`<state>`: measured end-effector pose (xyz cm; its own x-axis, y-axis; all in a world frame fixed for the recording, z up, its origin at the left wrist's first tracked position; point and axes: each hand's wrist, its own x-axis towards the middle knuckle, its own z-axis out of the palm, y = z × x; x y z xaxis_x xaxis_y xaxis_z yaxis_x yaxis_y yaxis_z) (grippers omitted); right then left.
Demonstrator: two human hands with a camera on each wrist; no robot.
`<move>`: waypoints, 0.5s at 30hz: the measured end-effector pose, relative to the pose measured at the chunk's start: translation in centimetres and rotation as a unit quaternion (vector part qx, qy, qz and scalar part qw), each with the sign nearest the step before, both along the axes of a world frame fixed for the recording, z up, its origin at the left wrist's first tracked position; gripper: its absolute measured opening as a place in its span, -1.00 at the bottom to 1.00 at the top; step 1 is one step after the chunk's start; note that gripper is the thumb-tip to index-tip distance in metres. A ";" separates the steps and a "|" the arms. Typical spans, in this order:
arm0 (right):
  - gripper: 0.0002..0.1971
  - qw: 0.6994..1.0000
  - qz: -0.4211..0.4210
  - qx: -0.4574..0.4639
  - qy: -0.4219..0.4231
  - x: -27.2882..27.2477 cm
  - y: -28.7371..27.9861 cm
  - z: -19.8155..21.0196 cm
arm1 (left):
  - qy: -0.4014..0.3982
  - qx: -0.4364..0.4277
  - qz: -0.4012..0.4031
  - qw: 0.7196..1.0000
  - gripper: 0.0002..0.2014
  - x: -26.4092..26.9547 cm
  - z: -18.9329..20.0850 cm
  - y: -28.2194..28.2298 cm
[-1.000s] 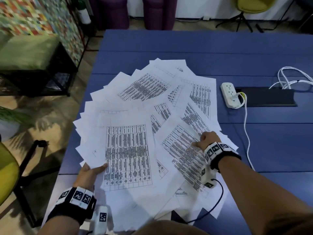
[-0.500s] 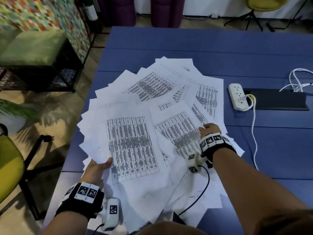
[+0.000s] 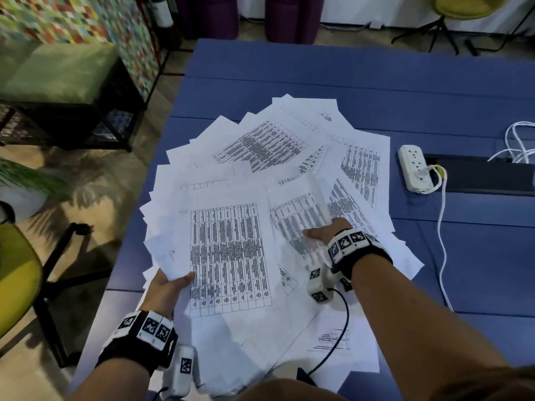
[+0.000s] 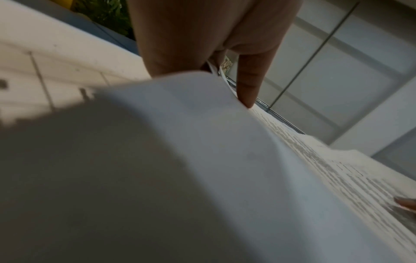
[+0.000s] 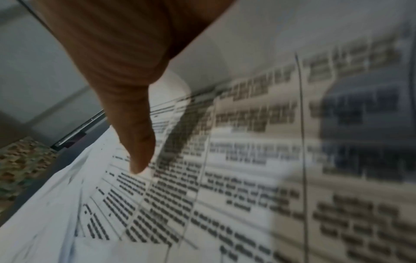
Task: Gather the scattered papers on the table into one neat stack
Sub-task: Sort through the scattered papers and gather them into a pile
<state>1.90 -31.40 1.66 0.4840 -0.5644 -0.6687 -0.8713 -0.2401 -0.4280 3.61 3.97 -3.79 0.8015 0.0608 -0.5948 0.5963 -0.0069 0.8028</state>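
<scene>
Several white printed papers (image 3: 260,146) lie fanned and overlapping across the blue table (image 3: 318,70). My left hand (image 3: 170,285) grips the near-left corner of a gathered bundle (image 3: 228,256), topped by a sheet with a dark table, thumb on top. In the left wrist view the thumb (image 4: 247,89) presses the curved paper edge (image 4: 202,142). My right hand (image 3: 324,234) pinches a single printed sheet (image 3: 298,215) that is lifted and blurred, just right of the bundle. The right wrist view shows the thumb (image 5: 137,142) lying on that sheet (image 5: 247,169).
A white power strip (image 3: 414,169) with a plug and a white cable (image 3: 441,241) lies right of the papers, beside a black cable slot (image 3: 486,175). A yellow chair (image 3: 14,270) and a green bench (image 3: 58,70) stand left of the table.
My right hand has slid left toward the bundle and lifted one printed sheet off the spread. The left hand keeps its hold on the bundle's corner.
</scene>
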 end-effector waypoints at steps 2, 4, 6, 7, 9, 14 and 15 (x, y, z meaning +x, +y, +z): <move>-0.42 0.999 0.038 0.001 -0.009 0.0 -0.2 0.0 | 0.006 -0.003 0.012 1.000 -0.65 0.0 -0.2 -0.1; -0.53 0.998 0.057 0.005 -0.016 -0.1 -0.5 0.1 | 0.012 -0.010 0.013 1.000 -0.61 0.2 -0.5 0.2; -0.59 0.997 0.079 0.016 -0.011 -0.4 -0.5 0.1 | 0.022 -0.013 0.004 1.000 -0.58 0.3 -0.8 0.5; -0.60 0.996 0.091 0.021 -0.012 -0.7 -0.5 0.0 | 0.023 -0.017 -0.001 1.000 -0.56 0.3 -0.9 0.7; -0.61 0.995 0.095 0.012 -0.013 -1.2 -0.2 -0.3 | 0.016 -0.020 -0.004 1.000 -0.54 0.3 -1.0 0.8; -0.62 0.992 0.036 -0.091 -0.083 -1.9 -0.7 0.8 | 0.001 -0.022 -0.014 1.000 -0.57 0.2 -1.0 0.6; -0.63 0.989 0.037 -0.110 -0.095 -2.1 -1.0 1.4 | -0.001 -0.020 -0.015 1.000 -0.57 0.2 -1.1 0.4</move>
